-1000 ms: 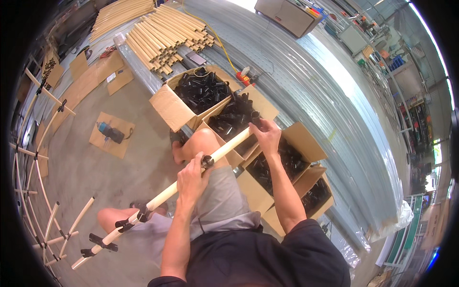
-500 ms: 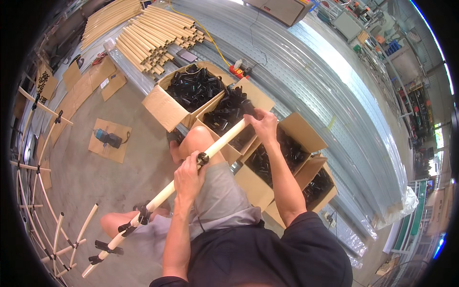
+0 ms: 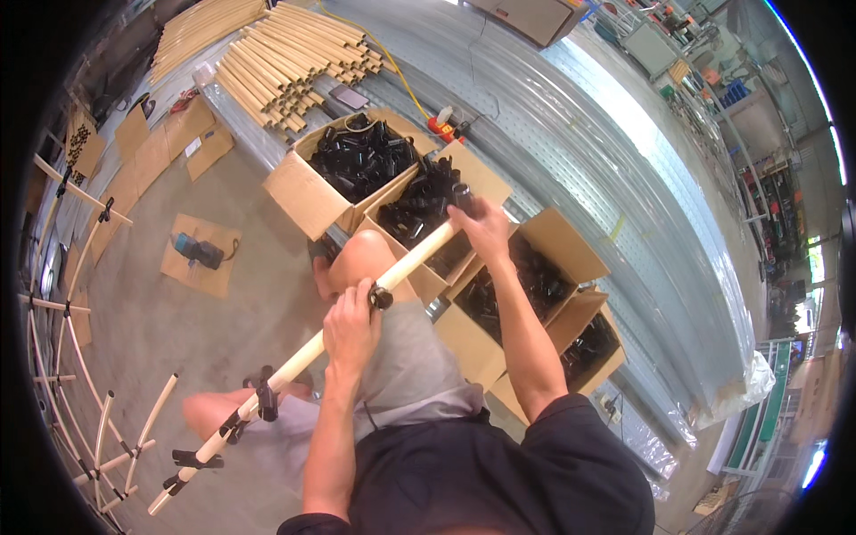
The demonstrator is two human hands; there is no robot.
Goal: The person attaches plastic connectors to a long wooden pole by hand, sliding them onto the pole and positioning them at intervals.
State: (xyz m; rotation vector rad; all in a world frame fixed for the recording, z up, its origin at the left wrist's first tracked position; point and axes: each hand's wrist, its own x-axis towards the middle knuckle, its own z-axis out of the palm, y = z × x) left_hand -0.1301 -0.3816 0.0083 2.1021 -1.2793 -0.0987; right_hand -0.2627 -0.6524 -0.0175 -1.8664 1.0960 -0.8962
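A long cream pipe (image 3: pixel 303 361) runs slantwise over my lap, from lower left to upper right. My left hand (image 3: pixel 350 332) is closed around it near the middle, right beside a black pipe joint (image 3: pixel 381 297). At the upper end, my right hand (image 3: pixel 482 229) grips another black pipe joint (image 3: pixel 462 195), its fingers and thumb at the pipe's tip. Whether this joint is fully on the pipe is hidden by the fingers. Several more black joints (image 3: pixel 267 401) sit along the lower part of the pipe, some sticking out sideways.
Open cardboard boxes of black joints stand ahead, one (image 3: pixel 303 194) beyond my knee and another (image 3: pixel 481 343) under my right forearm. Cream pipes (image 3: pixel 294 62) lie stacked at the far left. A power tool (image 3: pixel 198 251) rests on cardboard. A pipe frame (image 3: pixel 67 308) stands at left.
The pipe has rolled slightly, so the joints on its lower part point differently. My right hand has shifted a little upward with the end joint, which now stands more upright. My left hand stays around the pipe.
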